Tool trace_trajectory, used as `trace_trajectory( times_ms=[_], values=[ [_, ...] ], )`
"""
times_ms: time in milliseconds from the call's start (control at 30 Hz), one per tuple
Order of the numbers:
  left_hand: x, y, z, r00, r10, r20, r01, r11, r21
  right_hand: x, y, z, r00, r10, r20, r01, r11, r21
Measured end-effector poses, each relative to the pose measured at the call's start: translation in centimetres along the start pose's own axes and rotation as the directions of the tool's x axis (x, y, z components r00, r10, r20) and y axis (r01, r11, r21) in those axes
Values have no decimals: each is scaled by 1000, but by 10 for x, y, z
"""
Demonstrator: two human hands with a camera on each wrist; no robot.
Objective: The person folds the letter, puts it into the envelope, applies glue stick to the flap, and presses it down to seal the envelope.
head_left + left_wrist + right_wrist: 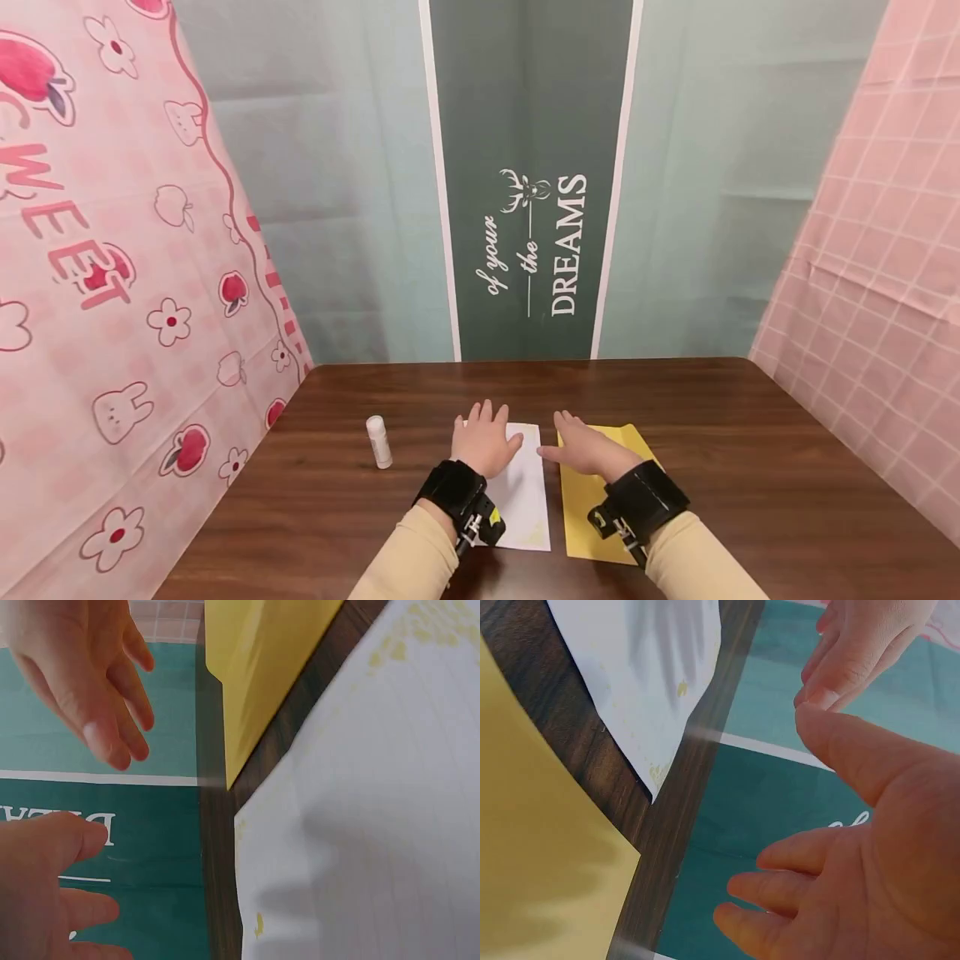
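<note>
A white sheet of paper (pixel 521 496) with faint yellow marks near its corners lies on the table under my left hand (pixel 483 442). That hand hovers over the sheet with fingers spread and nothing in it; its shadow falls on the paper (pixel 375 825) in the left wrist view. To the right lies a yellow envelope or folded sheet (pixel 588 508), its exact kind unclear. Above its upper part is my right hand (pixel 592 448), fingers extended and holding nothing. In the right wrist view the right hand (pixel 855 855) appears apart from the yellow piece (pixel 547 847).
A white capped tube (pixel 379 442), like a glue stick, lies on the brown wooden table (pixel 300 517) left of the paper. A narrow strip of wood separates the white and yellow pieces. Printed cloth curtains (pixel 360 208) hang behind and at both sides.
</note>
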State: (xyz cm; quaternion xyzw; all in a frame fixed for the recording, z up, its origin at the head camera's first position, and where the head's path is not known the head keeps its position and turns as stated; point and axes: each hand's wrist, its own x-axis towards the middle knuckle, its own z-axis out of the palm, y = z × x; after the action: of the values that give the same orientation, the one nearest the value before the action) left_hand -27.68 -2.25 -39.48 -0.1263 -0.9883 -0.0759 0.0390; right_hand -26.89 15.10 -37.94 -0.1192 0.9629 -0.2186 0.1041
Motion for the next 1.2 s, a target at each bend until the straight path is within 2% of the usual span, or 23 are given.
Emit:
trace_trajectory(
  times_ms=[233, 400, 533, 667, 767, 900, 967, 1067, 1200],
  values=[
    [-1, -21, 1, 999, 25, 44, -24, 999, -32, -13, 1, 6, 998, -57, 28, 57, 998, 7],
    [-1, -42, -12, 996, 35, 87, -33, 999, -27, -24, -3, 14, 989, -126, 80, 127, 992, -6],
    [1, -54, -17, 990, 51, 131, -38, 995, -95, -31, -8, 18, 972, -194, 131, 202, 978, -50],
    [4, -65, -8, 981, 46, 189, -9, 982, -191, -36, -13, 26, 943, -261, 205, 284, 954, -95],
    [8, -74, 3, 978, 33, 205, 22, 965, -261, -37, -17, 36, 925, -295, 241, 337, 928, -158],
    [14, -79, 12, 981, 7, 196, 61, 939, -339, -35, -20, 47, 920, -293, 259, 356, 901, -248],
    [18, -78, 17, 982, -9, 191, 72, 943, -324, -34, -20, 51, 921, -283, 267, 355, 892, -280],
    [24, -77, 26, 984, -12, 179, 57, 967, -249, -31, -19, 58, 919, -261, 296, 352, 881, -316],
    [34, -76, 37, 983, 47, 175, -23, 990, -139, -29, -17, 64, 913, -272, 304, 372, 861, -347]
  ],
)
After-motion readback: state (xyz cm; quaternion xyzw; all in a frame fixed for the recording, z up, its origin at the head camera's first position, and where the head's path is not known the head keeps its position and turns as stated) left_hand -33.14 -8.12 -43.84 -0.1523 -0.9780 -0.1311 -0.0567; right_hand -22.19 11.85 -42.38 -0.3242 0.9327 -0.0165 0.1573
